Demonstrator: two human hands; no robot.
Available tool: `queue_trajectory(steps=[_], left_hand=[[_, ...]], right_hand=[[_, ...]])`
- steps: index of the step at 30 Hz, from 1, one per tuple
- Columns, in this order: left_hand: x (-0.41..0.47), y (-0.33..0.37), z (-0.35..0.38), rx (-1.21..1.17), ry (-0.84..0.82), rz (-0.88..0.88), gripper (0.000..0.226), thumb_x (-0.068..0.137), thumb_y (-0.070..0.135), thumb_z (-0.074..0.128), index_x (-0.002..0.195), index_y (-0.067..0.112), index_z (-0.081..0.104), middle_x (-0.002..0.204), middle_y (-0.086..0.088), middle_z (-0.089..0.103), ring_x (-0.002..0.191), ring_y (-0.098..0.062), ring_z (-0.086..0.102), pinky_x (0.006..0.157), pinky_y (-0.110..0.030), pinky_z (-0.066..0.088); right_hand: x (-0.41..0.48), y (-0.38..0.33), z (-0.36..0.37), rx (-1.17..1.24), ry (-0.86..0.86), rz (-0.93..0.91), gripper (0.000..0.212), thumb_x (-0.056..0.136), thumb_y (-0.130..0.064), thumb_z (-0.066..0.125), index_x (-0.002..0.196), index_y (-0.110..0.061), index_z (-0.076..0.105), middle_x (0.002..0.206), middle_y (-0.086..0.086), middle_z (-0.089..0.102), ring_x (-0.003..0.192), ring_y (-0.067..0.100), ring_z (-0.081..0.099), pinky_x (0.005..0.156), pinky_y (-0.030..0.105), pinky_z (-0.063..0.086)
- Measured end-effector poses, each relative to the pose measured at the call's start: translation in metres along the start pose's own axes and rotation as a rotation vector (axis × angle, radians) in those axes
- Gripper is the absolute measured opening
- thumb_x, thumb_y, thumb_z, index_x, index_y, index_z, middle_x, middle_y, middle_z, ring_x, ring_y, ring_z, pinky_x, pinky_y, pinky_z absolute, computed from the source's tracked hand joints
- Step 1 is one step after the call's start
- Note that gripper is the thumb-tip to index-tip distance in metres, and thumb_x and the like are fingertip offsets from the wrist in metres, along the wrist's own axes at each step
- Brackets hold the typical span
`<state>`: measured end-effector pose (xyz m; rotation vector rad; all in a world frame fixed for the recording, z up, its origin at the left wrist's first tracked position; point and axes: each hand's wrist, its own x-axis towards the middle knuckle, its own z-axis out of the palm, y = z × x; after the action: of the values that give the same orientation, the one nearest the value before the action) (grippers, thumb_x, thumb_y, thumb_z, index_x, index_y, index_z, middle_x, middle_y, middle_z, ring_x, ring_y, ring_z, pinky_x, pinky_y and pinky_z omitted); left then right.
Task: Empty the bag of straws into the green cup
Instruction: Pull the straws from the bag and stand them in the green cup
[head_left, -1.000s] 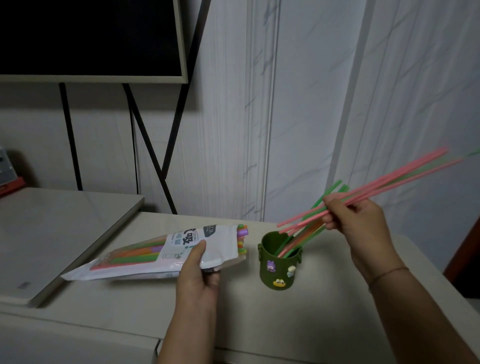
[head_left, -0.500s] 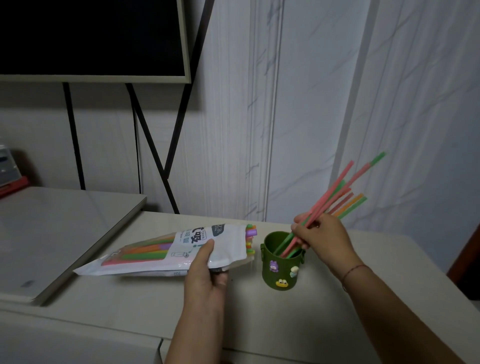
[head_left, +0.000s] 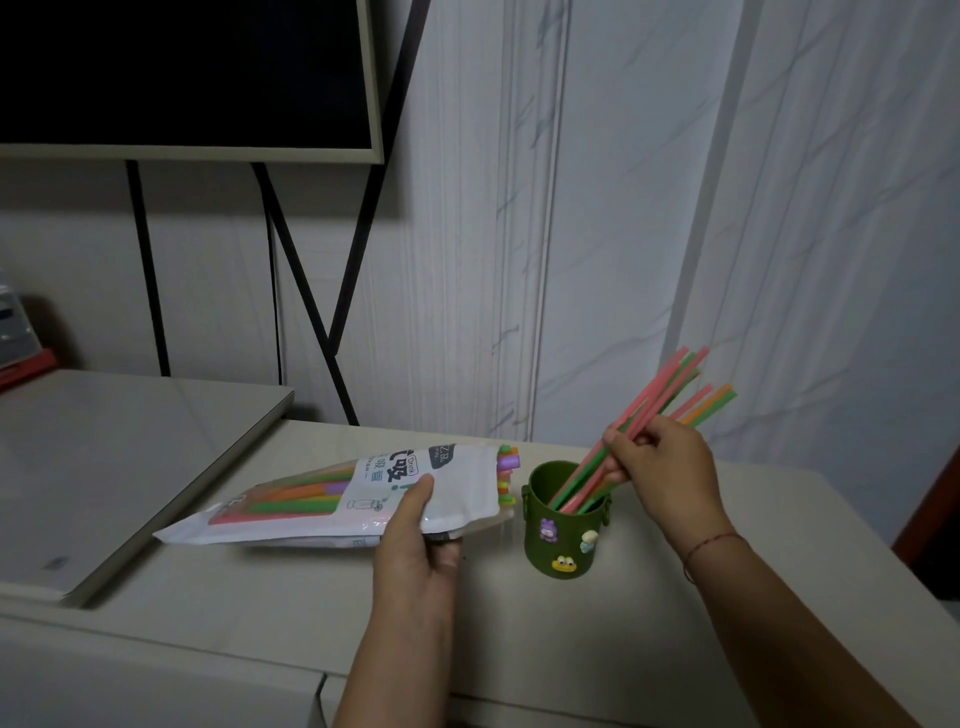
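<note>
A white bag of straws (head_left: 332, 499) lies tilted just above the counter, its open mouth toward the green cup (head_left: 563, 519), with coloured straw ends sticking out of it. My left hand (head_left: 421, 535) grips the bag near its mouth. The cup stands upright and carries small cartoon stickers. A bundle of pink, green and orange straws (head_left: 654, 410) leans in the cup to the upper right, lower ends inside. My right hand (head_left: 660, 467) is closed around that bundle just above the rim.
A pale counter (head_left: 727, 597) holds the cup. A raised flat lid or panel (head_left: 104, 467) lies at left. A dark screen on black legs (head_left: 182, 78) stands behind. The wall is close behind the cup. A red-edged object (head_left: 21, 358) sits far left.
My right hand has lowered the straw bundle from a flat, raised position into the cup, and the straws now lean steeper. The bag in my left hand has shifted slightly toward the cup.
</note>
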<state>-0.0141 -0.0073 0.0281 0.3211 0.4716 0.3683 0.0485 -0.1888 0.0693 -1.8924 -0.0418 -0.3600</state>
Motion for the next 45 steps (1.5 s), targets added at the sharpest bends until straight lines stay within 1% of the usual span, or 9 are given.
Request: queue_trajectory(steps=[5,14,18,22,24,27,34,39,45], left_hand=[[0.001,0.001,0.0,-0.01,-0.015,0.006,0.048,0.082,-0.003,0.065,0.123,0.016,0.052,0.11,-0.01,0.069,0.094,-0.024,0.068,0.064,-0.04,0.06],[0.0,0.001,0.0,-0.004,-0.032,0.008,0.041,0.082,-0.003,0.065,0.116,0.017,0.054,0.105,-0.009,0.07,0.093,-0.023,0.069,0.066,-0.041,0.059],[-0.001,0.001,0.001,0.006,-0.035,0.006,0.032,0.082,-0.003,0.064,0.106,0.017,0.058,0.101,-0.007,0.07,0.093,-0.022,0.068,0.062,-0.036,0.061],[-0.007,0.0,0.006,0.059,-0.044,0.001,0.026,0.083,-0.004,0.063,0.097,0.018,0.06,0.102,-0.007,0.07,0.093,-0.02,0.067,0.067,-0.034,0.059],[-0.01,0.002,0.008,0.077,-0.061,0.009,0.027,0.083,-0.004,0.064,0.099,0.017,0.061,0.102,-0.006,0.071,0.093,-0.02,0.068,0.071,-0.037,0.058],[-0.014,0.005,0.008,0.106,-0.107,0.031,0.029,0.083,-0.004,0.063,0.105,0.016,0.063,0.094,-0.004,0.076,0.092,-0.019,0.069,0.074,-0.036,0.058],[-0.026,0.005,0.006,0.12,-0.145,0.011,0.034,0.084,-0.003,0.062,0.113,0.015,0.06,0.105,-0.01,0.072,0.086,-0.02,0.071,0.057,-0.032,0.061],[-0.034,-0.002,0.009,0.115,-0.154,-0.009,0.028,0.085,-0.003,0.06,0.105,0.017,0.06,0.099,-0.009,0.073,0.093,-0.023,0.068,0.069,-0.042,0.059],[-0.039,-0.003,0.012,0.071,-0.143,-0.046,0.028,0.085,-0.003,0.06,0.107,0.014,0.06,0.091,-0.008,0.076,0.096,-0.022,0.067,0.072,-0.045,0.056]], right_hand=[[-0.007,0.003,-0.005,-0.084,0.116,-0.044,0.01,0.081,-0.017,0.067,0.085,-0.008,0.065,0.075,0.008,0.068,0.072,0.021,0.068,0.075,0.034,0.057],[-0.024,-0.007,-0.019,-0.05,0.386,-0.113,0.059,0.082,-0.012,0.065,0.135,-0.008,0.04,0.122,0.004,0.042,0.066,0.004,0.057,0.068,-0.001,0.035],[-0.031,-0.012,-0.02,-0.004,0.467,-0.202,0.048,0.084,-0.009,0.06,0.129,-0.015,0.045,0.112,0.0,0.044,0.061,0.0,0.053,0.068,0.013,0.036],[-0.043,-0.012,0.001,0.136,0.153,-0.153,0.016,0.085,-0.007,0.058,0.086,-0.022,0.061,0.092,0.012,0.063,0.066,0.002,0.058,0.062,0.011,0.047],[-0.051,-0.013,0.015,0.205,-0.083,-0.047,0.013,0.085,-0.009,0.061,0.084,-0.021,0.064,0.082,0.011,0.065,0.068,0.017,0.06,0.06,0.023,0.051],[-0.063,-0.019,0.03,0.319,-0.279,0.051,0.007,0.084,-0.006,0.063,0.089,-0.011,0.063,0.076,0.009,0.063,0.054,0.006,0.059,0.047,0.019,0.048],[-0.076,-0.018,0.038,0.38,-0.337,0.133,0.009,0.08,-0.001,0.065,0.089,0.0,0.065,0.071,0.012,0.066,0.041,-0.001,0.051,0.042,0.014,0.04],[-0.08,-0.024,0.028,0.475,-0.366,0.126,0.019,0.082,0.01,0.058,0.078,-0.007,0.064,0.046,-0.009,0.065,0.039,-0.003,0.056,0.041,0.006,0.039],[-0.079,-0.023,0.018,0.418,-0.262,0.17,0.004,0.08,0.002,0.065,0.084,0.001,0.065,0.055,0.006,0.059,0.039,0.004,0.049,0.039,0.016,0.042]])
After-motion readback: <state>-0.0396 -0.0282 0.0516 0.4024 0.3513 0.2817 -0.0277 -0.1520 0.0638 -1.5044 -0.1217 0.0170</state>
